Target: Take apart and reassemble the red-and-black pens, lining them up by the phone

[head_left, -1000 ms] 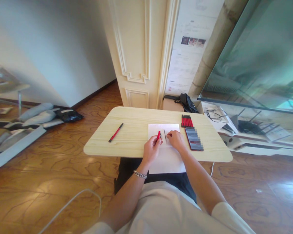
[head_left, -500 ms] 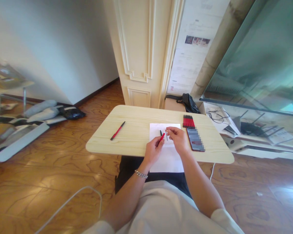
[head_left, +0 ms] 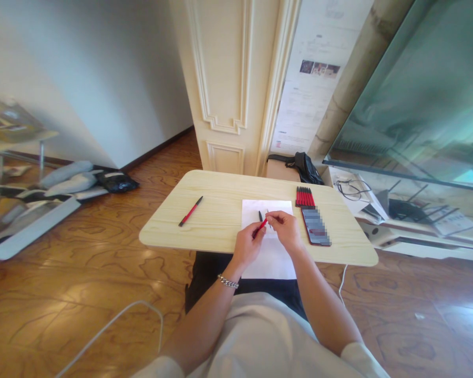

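My left hand point(head_left: 249, 243) is closed round a red pen barrel point(head_left: 262, 224), which points up and to the right. Fingertips of my right hand point(head_left: 285, 229) pinch a thin dark pen refill point(head_left: 270, 224) right beside the barrel's upper end; whether the two touch is hard to see. Behind the barrel a black pen part point(head_left: 260, 216) lies on the white paper point(head_left: 268, 260), which hangs over the near table edge. Both hands are above the paper.
A red and black pen point(head_left: 191, 211) lies on the left of the pale wooden table point(head_left: 220, 186). Several similar pens point(head_left: 305, 197) lie in a row at the right, with a phone point(head_left: 315, 226) just below them. A white cable point(head_left: 343, 281) hangs under the table.
My right hand has come slightly down and left, bringing the pen refill close to the end of the red barrel. The left hand has barely moved.
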{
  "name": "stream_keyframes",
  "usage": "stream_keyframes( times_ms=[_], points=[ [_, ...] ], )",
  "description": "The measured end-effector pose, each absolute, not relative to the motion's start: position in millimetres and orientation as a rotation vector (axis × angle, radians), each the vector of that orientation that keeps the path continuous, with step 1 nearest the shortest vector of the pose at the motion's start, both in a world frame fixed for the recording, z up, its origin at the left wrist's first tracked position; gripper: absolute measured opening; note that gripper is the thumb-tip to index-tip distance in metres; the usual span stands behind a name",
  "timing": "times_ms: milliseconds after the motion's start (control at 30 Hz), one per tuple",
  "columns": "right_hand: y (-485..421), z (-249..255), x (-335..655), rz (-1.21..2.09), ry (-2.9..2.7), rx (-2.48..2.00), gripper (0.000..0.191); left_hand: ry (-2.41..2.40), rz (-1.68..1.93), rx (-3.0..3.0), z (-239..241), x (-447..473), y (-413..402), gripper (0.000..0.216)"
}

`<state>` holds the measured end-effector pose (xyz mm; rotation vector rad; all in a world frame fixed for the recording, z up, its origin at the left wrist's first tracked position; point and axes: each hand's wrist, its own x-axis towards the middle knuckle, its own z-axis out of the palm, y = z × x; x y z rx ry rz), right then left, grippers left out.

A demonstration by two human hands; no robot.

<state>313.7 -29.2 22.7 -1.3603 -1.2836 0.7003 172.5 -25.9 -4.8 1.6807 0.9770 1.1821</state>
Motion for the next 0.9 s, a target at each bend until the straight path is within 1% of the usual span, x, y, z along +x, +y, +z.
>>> stream_keyframes(
  times_ms=[133,233,400,567,667,800,900],
  points=[
    [-30.2,22.8,320.8,0.758,-1.331,-1.335,0.031,0.984,1.197,1.647,-6.1,173.3,-25.5,0.032],
    [-25.1,23.8,330.9,0.674,-1.328,-1.410,0.032,0.973,1.197,1.625,-8.2,173.9,-25.1,0.034],
    [-6.6,17.3,340.4,0.417,-1.515,-1.836,0.019,0.948,1.219,1.557,-11.8,174.7,-23.9,0.035],
    [4.4,6.4,328.9,0.308,-1.602,-2.150,0.029,0.935,1.218,1.528,-16.4,175.8,-21.6,0.036],
    [6.3,4.4,323.7,0.279,-1.566,-2.246,0.029,0.947,1.221,1.523,-19.0,176.9,-20.2,0.034],
    [8.4,2.3,326.9,0.328,-1.511,-2.208,0.026,0.945,1.229,1.517,-18.5,177.3,-19.9,0.033],
    [7.7,1.7,331.9,0.455,-1.402,-1.979,0.024,0.927,1.221,1.525,-15.2,176.3,-21.0,0.034]
  ],
)
